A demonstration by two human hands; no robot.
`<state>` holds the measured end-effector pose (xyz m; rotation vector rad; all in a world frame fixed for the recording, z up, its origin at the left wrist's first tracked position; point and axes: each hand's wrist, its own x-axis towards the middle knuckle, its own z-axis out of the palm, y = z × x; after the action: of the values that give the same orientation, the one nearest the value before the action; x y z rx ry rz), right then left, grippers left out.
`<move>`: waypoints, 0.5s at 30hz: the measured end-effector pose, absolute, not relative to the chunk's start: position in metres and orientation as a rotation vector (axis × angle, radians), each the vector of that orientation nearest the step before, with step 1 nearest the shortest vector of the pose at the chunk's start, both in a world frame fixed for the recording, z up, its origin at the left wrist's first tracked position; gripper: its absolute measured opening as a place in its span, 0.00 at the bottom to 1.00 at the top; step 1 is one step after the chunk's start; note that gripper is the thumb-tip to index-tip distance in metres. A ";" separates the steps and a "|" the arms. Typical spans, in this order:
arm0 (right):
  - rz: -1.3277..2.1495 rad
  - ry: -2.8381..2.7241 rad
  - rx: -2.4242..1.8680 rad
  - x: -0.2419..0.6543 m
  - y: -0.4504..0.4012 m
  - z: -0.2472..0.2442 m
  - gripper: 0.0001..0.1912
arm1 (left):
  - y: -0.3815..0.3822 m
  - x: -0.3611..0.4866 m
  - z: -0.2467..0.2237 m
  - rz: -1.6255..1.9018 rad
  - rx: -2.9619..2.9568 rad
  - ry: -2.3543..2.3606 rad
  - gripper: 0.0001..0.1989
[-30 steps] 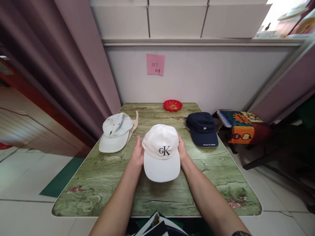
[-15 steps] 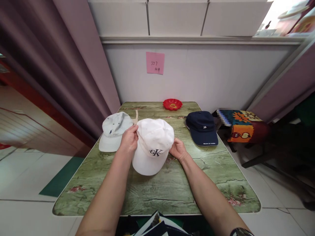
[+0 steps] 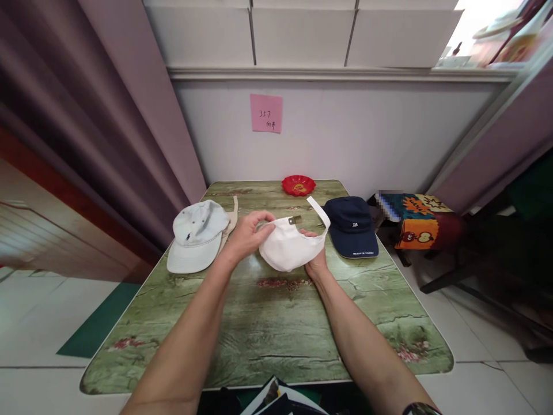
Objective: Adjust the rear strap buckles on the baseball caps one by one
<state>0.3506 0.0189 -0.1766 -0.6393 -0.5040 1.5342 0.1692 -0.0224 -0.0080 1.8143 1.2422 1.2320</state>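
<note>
White cap (image 3: 291,249), above the table (image 3: 268,340), is edge-pinched by the nearly closed left hand (image 3: 249,234) and cupped by the half-curled right hand (image 3: 317,264); a light grip should best protect its loose strap (image 3: 320,212).

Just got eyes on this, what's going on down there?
A person is holding a white baseball cap in both hands, the left hand and right hand on opposite sides, over a green wood-patterned table. Its back opening shows, with the strap loose from the metal buckle. A pale baseball cap sits to the left and a navy baseball cap to the right, with a red scalloped dish near the far edge.
</note>
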 end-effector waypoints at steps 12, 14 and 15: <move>0.854 -1.219 -1.039 0.358 0.025 -0.191 0.18 | -0.015 0.123 -0.103 1.017 1.901 2.021 0.10; 0.808 -1.286 -1.089 0.358 0.024 -0.191 0.19 | -0.017 0.120 -0.107 0.956 1.907 2.100 0.09; 0.787 -1.310 -1.106 0.358 0.024 -0.190 0.19 | -0.018 0.120 -0.108 0.937 1.894 2.133 0.08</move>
<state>0.3579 0.0239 -0.1904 -1.1056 -1.3105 0.7871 0.1199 -0.0182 -0.1079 1.8942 2.1326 0.9367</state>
